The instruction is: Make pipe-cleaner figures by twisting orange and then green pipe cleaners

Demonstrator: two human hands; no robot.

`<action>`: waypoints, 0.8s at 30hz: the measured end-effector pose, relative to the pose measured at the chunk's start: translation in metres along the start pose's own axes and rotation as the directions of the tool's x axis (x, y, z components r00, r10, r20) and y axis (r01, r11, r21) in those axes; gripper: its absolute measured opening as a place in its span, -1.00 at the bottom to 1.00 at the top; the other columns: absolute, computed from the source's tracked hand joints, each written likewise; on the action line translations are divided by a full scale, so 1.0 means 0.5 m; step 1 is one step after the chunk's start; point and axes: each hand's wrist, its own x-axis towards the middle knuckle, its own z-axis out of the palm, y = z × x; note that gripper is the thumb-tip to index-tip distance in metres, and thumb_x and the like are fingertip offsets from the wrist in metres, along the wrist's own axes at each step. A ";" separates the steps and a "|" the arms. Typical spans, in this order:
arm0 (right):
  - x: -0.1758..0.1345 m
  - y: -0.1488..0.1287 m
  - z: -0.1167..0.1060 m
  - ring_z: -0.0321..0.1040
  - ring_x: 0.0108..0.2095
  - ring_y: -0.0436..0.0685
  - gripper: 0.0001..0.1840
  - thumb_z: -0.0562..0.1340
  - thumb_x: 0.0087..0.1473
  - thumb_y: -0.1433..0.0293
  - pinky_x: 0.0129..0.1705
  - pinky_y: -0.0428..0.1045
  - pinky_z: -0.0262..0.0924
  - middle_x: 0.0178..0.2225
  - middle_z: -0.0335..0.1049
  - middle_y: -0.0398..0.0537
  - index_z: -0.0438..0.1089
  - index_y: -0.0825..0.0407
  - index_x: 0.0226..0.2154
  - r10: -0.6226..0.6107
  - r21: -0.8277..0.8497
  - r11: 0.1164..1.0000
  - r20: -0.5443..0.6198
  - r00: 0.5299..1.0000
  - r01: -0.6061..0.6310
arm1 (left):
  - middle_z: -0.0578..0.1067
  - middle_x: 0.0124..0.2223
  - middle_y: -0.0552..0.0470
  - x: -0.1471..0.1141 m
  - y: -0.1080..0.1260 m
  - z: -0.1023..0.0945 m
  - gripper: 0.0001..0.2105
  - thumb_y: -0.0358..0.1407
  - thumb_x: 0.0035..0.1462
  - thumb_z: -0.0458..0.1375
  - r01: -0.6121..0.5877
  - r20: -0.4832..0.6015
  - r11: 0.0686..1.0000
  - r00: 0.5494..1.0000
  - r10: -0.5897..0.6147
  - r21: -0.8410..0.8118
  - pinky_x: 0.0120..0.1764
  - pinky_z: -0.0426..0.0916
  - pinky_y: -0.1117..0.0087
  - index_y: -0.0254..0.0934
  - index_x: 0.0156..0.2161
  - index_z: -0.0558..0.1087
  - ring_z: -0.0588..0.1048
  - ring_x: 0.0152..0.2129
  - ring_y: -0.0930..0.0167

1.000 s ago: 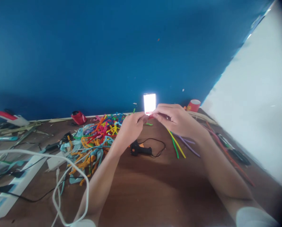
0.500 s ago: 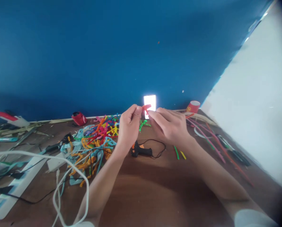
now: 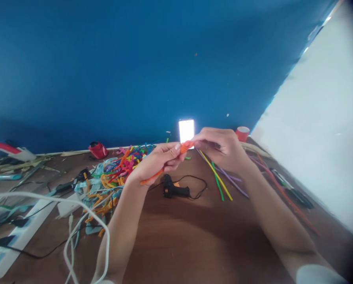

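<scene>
A fuzzy orange pipe cleaner, bunched or coiled near its end, is held up in front of a glowing screen. My left hand is closed around it, and its loose tail hangs out below the palm toward the wrist. With thumb and fingertips together, my right hand pinches the far end of the same piece. Beneath the right hand lie a yellow pipe cleaner, a green one and purple ones. A black glue gun rests on the table below the hands.
A tangled heap of coloured pipe cleaners covers the left of the table. Further left are a white power strip and a looping white cable. Pens and a red cup are at the right, near the walls.
My left hand has moved left and lower, my right hand slightly right. The orange piece now shows its tail below my left palm. More yellow and purple pipe cleaners on the table are uncovered.
</scene>
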 end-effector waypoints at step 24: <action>-0.011 -0.033 0.024 0.28 -0.61 -0.08 -0.82 0.22 0.20 0.40 -0.61 -0.14 0.08 -0.56 0.42 -0.19 0.52 0.08 -0.19 0.289 0.363 0.888 0.039 0.957 -0.283 | 0.49 -0.26 0.07 0.002 -0.006 0.029 -0.68 -0.18 0.13 0.31 -0.362 -0.186 0.730 0.813 0.552 0.580 -0.26 0.38 0.44 -0.20 -0.13 0.30 0.49 -0.33 0.46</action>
